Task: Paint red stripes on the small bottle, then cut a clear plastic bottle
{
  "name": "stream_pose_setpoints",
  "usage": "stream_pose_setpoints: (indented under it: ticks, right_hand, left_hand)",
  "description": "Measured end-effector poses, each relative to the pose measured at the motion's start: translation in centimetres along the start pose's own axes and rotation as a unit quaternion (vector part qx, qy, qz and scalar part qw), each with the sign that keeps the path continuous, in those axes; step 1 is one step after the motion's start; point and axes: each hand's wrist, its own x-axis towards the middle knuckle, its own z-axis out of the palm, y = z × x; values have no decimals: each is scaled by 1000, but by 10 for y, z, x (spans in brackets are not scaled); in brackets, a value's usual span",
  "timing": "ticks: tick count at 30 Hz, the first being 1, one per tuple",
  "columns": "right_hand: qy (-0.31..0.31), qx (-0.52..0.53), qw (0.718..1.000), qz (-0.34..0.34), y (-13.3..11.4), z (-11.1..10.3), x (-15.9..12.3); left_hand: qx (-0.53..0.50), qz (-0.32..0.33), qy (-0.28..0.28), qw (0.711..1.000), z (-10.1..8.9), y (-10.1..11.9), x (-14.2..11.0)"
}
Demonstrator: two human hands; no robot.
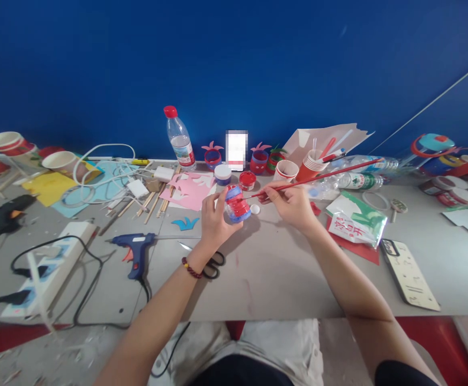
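My left hand (214, 217) is wrapped round a small cup-like piece (239, 205) painted red in the middle with blue bands at both ends, tilted on its side above the table. Between the fingers of my right hand (286, 201) is a long red paintbrush (322, 177), its tip at the red part of the piece. Just behind stand an open red paint jar (247, 182) and a white-topped jar (223, 175). A small white cap (255, 209) lies below the brush. Scissors (213, 266) rest by my left wrist, partly hidden by it.
A blue glue gun (135, 251) and a corded power strip (52, 268) lie left. Behind are a water bottle (180, 142), pink paper (189, 190) and decorated cups (259, 161). At right are paper cups (286, 170), a plastic packet (354, 222) and a phone (410, 276).
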Motion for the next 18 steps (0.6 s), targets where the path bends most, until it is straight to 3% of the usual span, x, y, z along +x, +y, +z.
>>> stream_pose_setpoints:
  ticks: [6, 13, 18]
  right_hand:
    - [24, 7, 1000, 7, 2, -12, 6]
    - [-75, 90, 992, 54, 1, -15, 5]
    - [-114, 79, 989, 53, 1, -8, 3]
  left_hand:
    - [6, -13, -5, 1000, -1, 0, 0]
    - [8, -11, -3, 1000, -1, 1, 1]
    - [9, -5, -9, 1000, 0, 0, 0]
